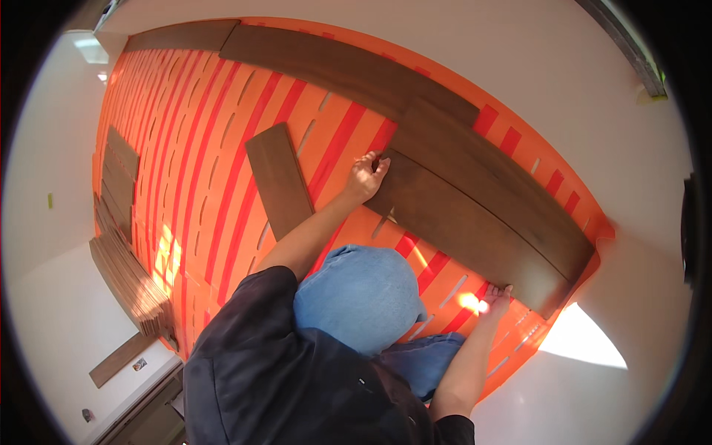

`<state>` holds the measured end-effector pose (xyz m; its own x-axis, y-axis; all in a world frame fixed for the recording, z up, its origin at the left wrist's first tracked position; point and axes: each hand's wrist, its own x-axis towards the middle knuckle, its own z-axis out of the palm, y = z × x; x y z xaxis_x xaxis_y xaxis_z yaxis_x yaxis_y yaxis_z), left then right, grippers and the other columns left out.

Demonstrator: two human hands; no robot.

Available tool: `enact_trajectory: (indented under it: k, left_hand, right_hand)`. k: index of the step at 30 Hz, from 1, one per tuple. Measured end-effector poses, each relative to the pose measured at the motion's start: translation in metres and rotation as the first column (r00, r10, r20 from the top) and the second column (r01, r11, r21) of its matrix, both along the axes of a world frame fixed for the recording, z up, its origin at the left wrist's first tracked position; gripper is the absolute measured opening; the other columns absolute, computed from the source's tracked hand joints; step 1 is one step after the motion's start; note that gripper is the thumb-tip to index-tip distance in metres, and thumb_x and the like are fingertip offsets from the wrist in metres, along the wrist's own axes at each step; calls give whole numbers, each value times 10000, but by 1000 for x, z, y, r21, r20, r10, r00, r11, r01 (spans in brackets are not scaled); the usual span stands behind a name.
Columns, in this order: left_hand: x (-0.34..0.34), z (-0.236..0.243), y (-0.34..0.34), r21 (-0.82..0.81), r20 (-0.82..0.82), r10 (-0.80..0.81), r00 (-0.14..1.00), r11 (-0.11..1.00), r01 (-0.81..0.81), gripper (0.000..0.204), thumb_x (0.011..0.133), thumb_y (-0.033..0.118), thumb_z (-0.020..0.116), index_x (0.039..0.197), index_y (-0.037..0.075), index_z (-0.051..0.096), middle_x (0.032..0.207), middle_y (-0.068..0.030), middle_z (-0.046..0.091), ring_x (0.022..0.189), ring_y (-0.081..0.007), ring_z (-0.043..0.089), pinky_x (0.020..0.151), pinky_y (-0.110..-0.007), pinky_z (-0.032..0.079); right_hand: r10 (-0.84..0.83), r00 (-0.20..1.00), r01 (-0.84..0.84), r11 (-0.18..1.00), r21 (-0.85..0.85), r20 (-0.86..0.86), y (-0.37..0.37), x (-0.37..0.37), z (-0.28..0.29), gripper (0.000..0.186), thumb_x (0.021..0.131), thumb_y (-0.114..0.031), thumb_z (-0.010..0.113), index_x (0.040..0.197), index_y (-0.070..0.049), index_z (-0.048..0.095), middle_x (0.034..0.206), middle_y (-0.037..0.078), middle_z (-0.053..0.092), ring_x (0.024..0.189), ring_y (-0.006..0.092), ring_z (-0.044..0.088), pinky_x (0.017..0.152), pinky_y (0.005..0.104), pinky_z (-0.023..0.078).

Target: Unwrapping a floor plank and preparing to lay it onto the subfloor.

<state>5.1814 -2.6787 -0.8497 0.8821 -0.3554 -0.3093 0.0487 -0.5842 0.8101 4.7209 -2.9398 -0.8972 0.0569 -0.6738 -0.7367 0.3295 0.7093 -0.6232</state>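
A brown floor plank [460, 236] lies in front of me on the orange underlayment, along the near side of another floor plank [489, 174]. A thin dark line shows between the two. My left hand [366, 179] grips the near plank's left end, its thumb and fingers curled at the corner. Low on the right, my right hand [497, 299] holds the same plank's near edge close to its right end. Those fingertips are bent over the rim, and what they do underneath is hidden.
A shorter plank [280, 178] lies loose beside my left forearm. More planks [319, 63] run along the far wall. At the left are a stack of planks [130, 285] and a few laid pieces [119, 174]. Red stripes and slots mark the orange underlayment [196, 141].
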Motion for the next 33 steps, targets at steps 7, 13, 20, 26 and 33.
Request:
enact_trajectory:
  k: [7, 13, 20, 26, 33]
  left_hand:
    - [-11, 11, 13, -107, 65, -11, 998, 994, 18, 325, 964, 258, 679, 1086, -41, 652, 770, -124, 657, 729, -205, 649, 689, -354, 511]
    - [7, 17, 31, 487, 217, -463, 859, 814, 316, 394, 987, 381, 614, 1039, -5, 676, 763, -181, 670, 756, -326, 691, 710, -424, 548]
    - [94, 17, -45, 338, 73, -235, 969, 920, 198, 481, 976, 443, 646, 1238, 41, 640, 1090, -168, 726, 1015, -287, 711, 875, -387, 555]
    - [89, 45, -47, -218, -500, -337, 798, 940, 261, 571, 931, 308, 753, 1383, 23, 553, 1304, -87, 645, 1204, -233, 618, 1030, -378, 485]
    - [-46, 160, -29, -625, -327, -548, 770, 736, 258, 608, 907, 121, 769, 1420, -8, 470, 1349, -122, 613, 1247, -223, 587, 1076, -371, 465]
  right_hand:
    - [-34, 999, 34, 999, 37, 2, 8, 6, 16, 335, 1083, -296, 507, 1235, -6, 577, 1261, 111, 638, 1188, 251, 602, 1092, 395, 497]
    - [429, 764, -419, 898, 135, -482, 9, -19, 29, 387, 1078, -334, 502, 1113, 32, 623, 963, 151, 728, 837, 236, 713, 786, 343, 585]
    - [431, 647, -539, 842, 22, -629, 29, -5, 60, 350, 1038, -388, 576, 990, -51, 660, 831, 60, 708, 655, 123, 650, 524, 249, 501]
    - [274, 947, -286, 957, -53, -166, 11, 51, 105, 370, 1057, -383, 548, 1183, -36, 580, 1068, 107, 680, 914, 190, 687, 737, 318, 572]
    - [95, 253, -254, 967, -29, 963, -129, -17, 62, 721, 1015, -650, 436, 1417, -53, 487, 1392, 137, 563, 1295, 306, 531, 1120, 486, 413]
